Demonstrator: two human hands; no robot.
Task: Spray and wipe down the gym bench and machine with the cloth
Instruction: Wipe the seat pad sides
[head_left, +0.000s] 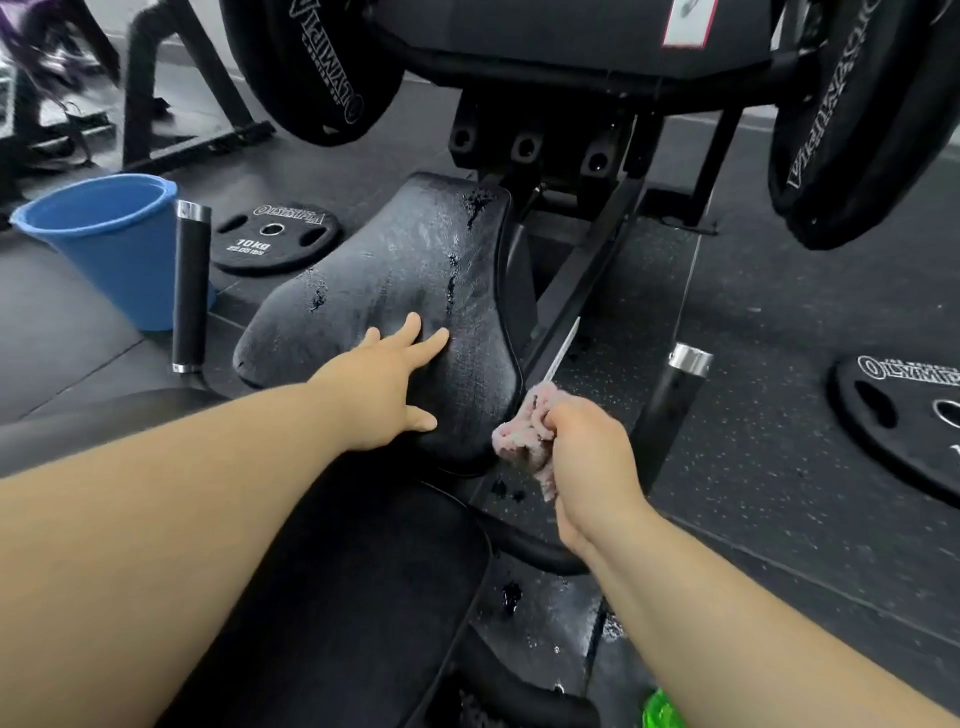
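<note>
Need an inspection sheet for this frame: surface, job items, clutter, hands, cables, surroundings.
Surface: black seat pad, wet streaks and droplets across it, with scuffed dark spots.
Job's things: pink cloth, bunched, at the pad's right edge. No spray bottle identifiable. The green item at the bottom edge is too cropped to tell.
Clutter: blue bucket on the floor to the left, 10 kg plate flat beside it, second floor plate to the right.
Hands: left hand flat on the pad, fingers straight. Right hand grips the cloth.
Cables: nothing seen.
Surroundings: machine frame with a loaded plate on each side, dark rubber flooring.
</note>
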